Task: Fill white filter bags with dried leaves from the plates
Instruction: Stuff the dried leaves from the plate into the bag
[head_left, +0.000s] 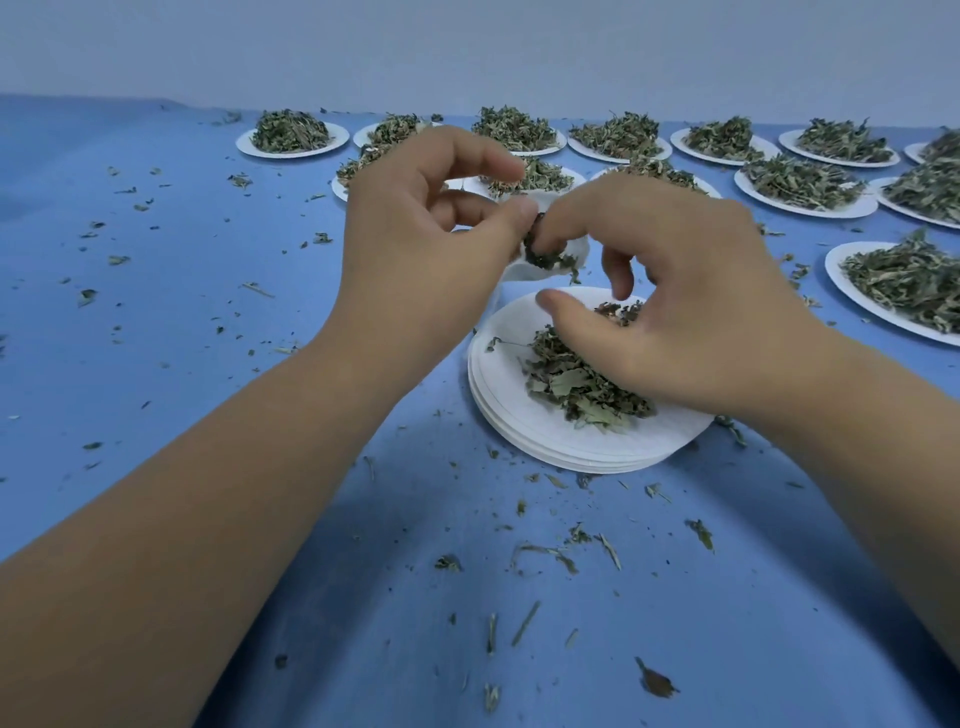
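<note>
Two bare hands meet over the middle of the tabletop (208, 322), both at one white filter bag (522, 271).

Left hand (415, 249): thumb and fingers curled, pinching the bag's edge and holding it up off the surface, mouth toward the other hand.

Right hand (691, 306): fingers curled, fingertips down among the dark leaves at the bag's mouth; thumb stretched out apart below them. Whether these fingers pinch the leaves or only press on them cannot be told.

White filter bag: in the air between the two hands, just above the far rim of the near plates; a dark clump of leaf shows in its opening.

Stack of white plates (524, 421): several round plates, one upon another, directly under the right hand. A loose heap of dried leaves (576, 384) lies on the top plate, partly hidden by the right palm.

Far plates (291, 150): about a dozen white plates, each heaped with green-grey leaf, set in two rough rows along the back edge and running off to the right; one more plate (852, 291) lies alone at the right side, nearer.

Tabletop: covered in a plain blue cloth, faintly wrinkled. Leaf scraps (654, 683) and stems are strewn all over it, thickest in front of the stack.

Room: a bare pale wall (467, 47) rises straight behind the back edge.
</note>
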